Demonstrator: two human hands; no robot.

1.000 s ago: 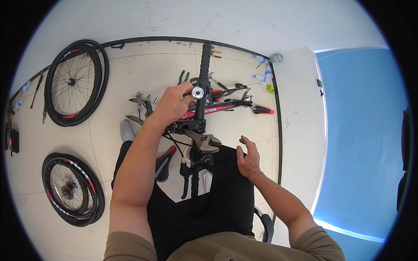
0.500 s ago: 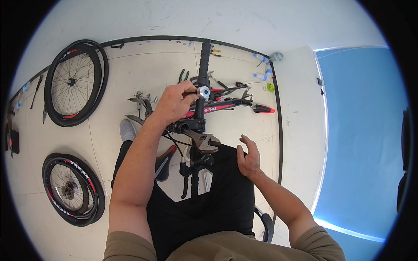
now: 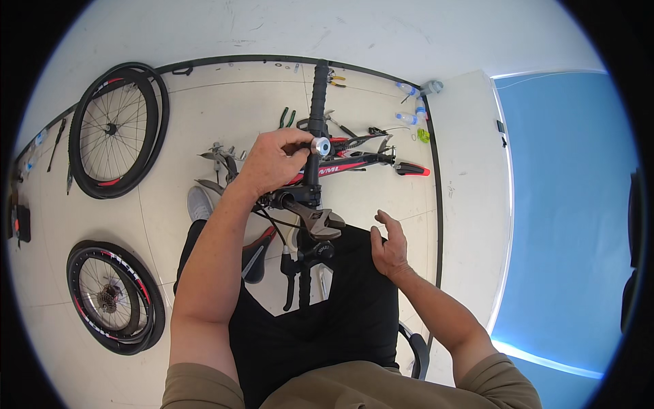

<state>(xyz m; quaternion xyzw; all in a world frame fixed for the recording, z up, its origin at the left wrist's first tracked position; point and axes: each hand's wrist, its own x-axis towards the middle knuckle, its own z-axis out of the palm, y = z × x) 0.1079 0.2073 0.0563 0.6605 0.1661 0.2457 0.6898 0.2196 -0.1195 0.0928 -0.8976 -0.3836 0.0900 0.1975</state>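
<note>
My left hand (image 3: 276, 162) is closed, thumb and fingers pinching a short silver cylindrical piece (image 3: 320, 146) with a dark round hole in its end. It is held over the black handlebar (image 3: 318, 102), which runs away from me; I cannot tell whether the two touch. Just nearer, an adjustable wrench (image 3: 315, 219) with a wide jaw sits at the stem; what supports it is hidden. A brake lever (image 3: 289, 283) hangs at the handlebar's near end. Over my right thigh, my right hand (image 3: 390, 251) has its fingers and thumb apart, holding nothing.
Beyond the handlebar lies a red and black bicycle frame (image 3: 351, 164). A saddle (image 3: 257, 259) is by my legs. Wheels (image 3: 83, 146) lie at the left, including one with a sprocket cluster (image 3: 109, 300). Green-handled pliers (image 3: 287, 118) and plastic bottles (image 3: 407, 118) lie farther off.
My left hand has shifted very slightly with the silver piece, still pinching it. The right hand stays where it was.
</note>
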